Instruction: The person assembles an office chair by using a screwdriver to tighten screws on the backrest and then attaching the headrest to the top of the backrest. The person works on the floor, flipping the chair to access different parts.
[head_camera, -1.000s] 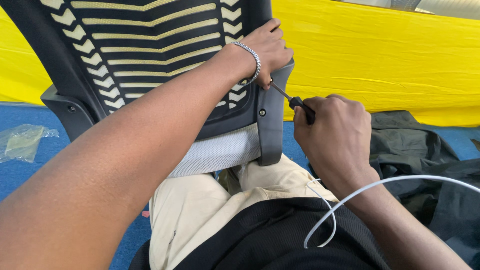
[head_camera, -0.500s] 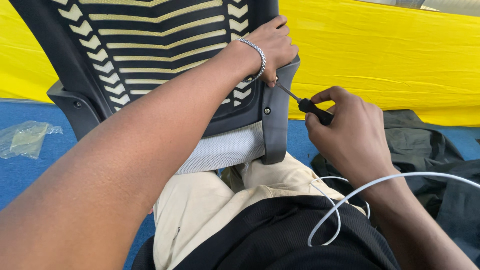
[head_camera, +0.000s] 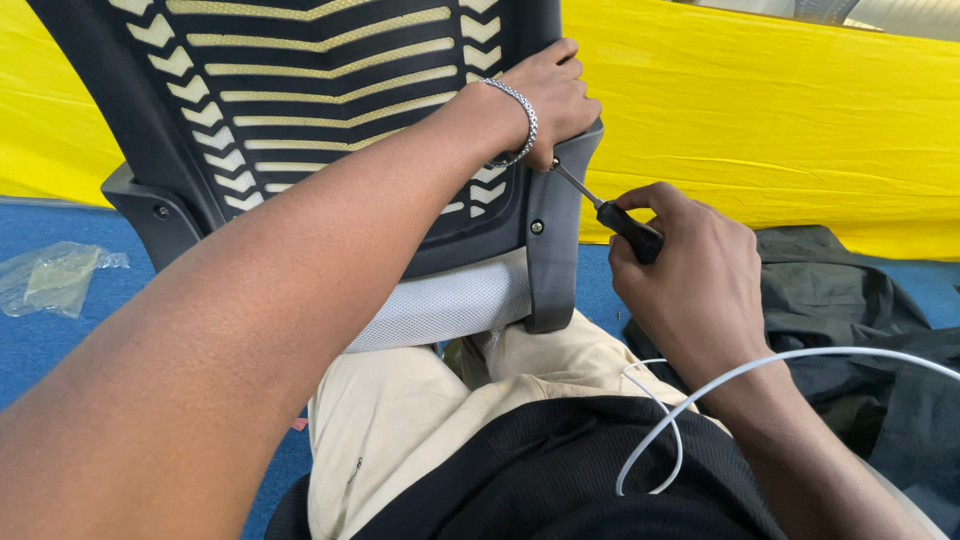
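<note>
My left hand (head_camera: 555, 95) is clenched over the right edge of the chair back (head_camera: 300, 110), fingers wrapped around the dark plastic frame, a silver bracelet (head_camera: 520, 125) at the wrist. The chair back stands tilted against my lap, its black and yellow mesh facing me and a grey mesh pad (head_camera: 450, 305) at its lower edge resting on my beige trousers (head_camera: 400, 410). My right hand (head_camera: 690, 280) has its grip closed around the black handle of a screwdriver (head_camera: 610, 215), whose thin shaft slants up and left to the frame just under my left hand. A white cable (head_camera: 760, 370) loops across my right wrist. Behind lies a yellow sheet (head_camera: 780, 110), a dark garment (head_camera: 850, 310) to the right, and a clear plastic bag (head_camera: 55, 275) on the blue floor (head_camera: 60, 340).
</note>
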